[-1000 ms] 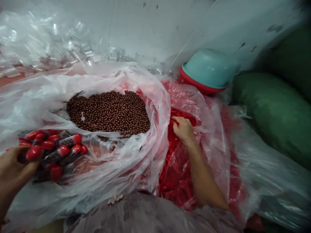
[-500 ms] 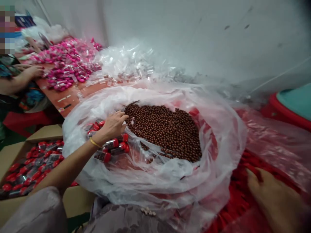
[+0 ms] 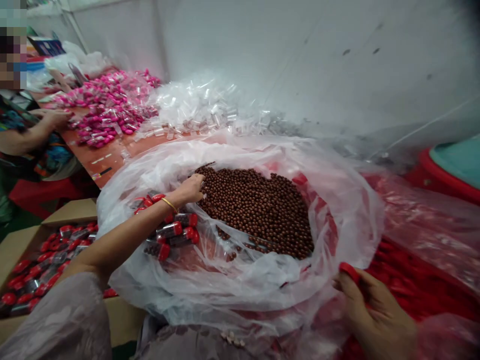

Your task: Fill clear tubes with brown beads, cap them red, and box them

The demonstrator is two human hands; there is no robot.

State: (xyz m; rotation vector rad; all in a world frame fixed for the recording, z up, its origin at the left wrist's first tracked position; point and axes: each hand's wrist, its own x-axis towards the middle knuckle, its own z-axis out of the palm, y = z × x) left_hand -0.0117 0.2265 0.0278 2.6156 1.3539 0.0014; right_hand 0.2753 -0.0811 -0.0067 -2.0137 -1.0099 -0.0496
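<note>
My left hand [image 3: 192, 189], with a yellow bangle at the wrist, reaches to the left edge of a heap of small round brown balls [image 3: 258, 207]. Its fingers are closed, and a clear glint shows at their tips; what they hold is mostly hidden. The balls lie in a wide, translucent plastic bag [image 3: 240, 285] with its sides spread out. My right hand [image 3: 378, 310] pinches a red cap [image 3: 349, 273] between thumb and fingers, in front of a pile of red caps [image 3: 420, 280]. Several small filled jars [image 3: 170, 230] with red caps lie beneath my left forearm.
A cardboard box [image 3: 22, 245] of red-capped jars stands at the lower left. Along the wall lie clear plastic containers [image 3: 202, 107] and pink-topped pieces [image 3: 108, 110]. Another person's hand [image 3: 56, 119] rests at the table's left edge. A red tub [image 3: 431, 170] stands at the right.
My right hand has risen from the red pile and moved left, now with a red cap in its fingers. My left hand has shifted slightly right, its fingers closing at the balls.
</note>
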